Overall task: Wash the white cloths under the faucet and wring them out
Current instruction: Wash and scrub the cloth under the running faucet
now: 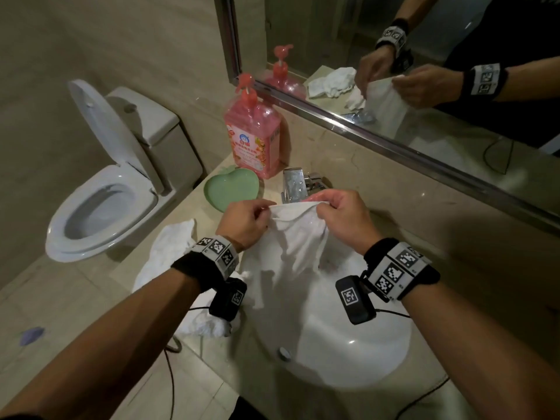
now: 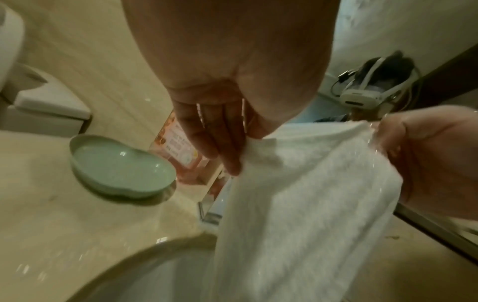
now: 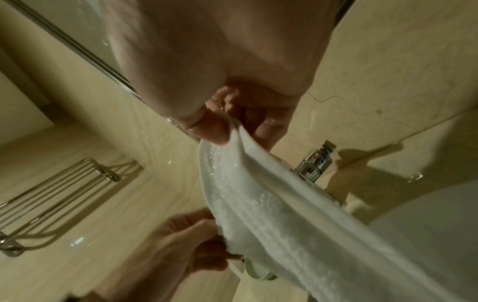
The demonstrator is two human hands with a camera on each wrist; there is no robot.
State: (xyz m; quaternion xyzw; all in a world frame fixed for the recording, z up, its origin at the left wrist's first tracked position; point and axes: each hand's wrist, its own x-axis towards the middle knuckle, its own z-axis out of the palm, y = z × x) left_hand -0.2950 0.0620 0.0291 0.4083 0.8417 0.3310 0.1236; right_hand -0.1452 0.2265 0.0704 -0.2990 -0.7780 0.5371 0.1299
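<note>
A wet white cloth (image 1: 298, 237) hangs spread over the white sink (image 1: 348, 344), just in front of the chrome faucet (image 1: 295, 184). My left hand (image 1: 247, 221) pinches its top left edge and my right hand (image 1: 339, 212) pinches the top right edge. The left wrist view shows thumb and fingers (image 2: 227, 151) clamped on the cloth (image 2: 297, 194). In the right wrist view the thumb (image 3: 212, 130) presses the cloth's hem (image 3: 258, 183). Another white cloth (image 1: 172, 253) lies crumpled on the counter left of the sink. No running water is visible.
A pink soap bottle (image 1: 256, 131) and a green heart-shaped dish (image 1: 231, 187) stand on the counter behind my left hand. A toilet (image 1: 112, 189) with raised lid is at the left. The mirror (image 1: 424, 71) runs along the back. A wall rack (image 3: 59, 194) shows in the right wrist view.
</note>
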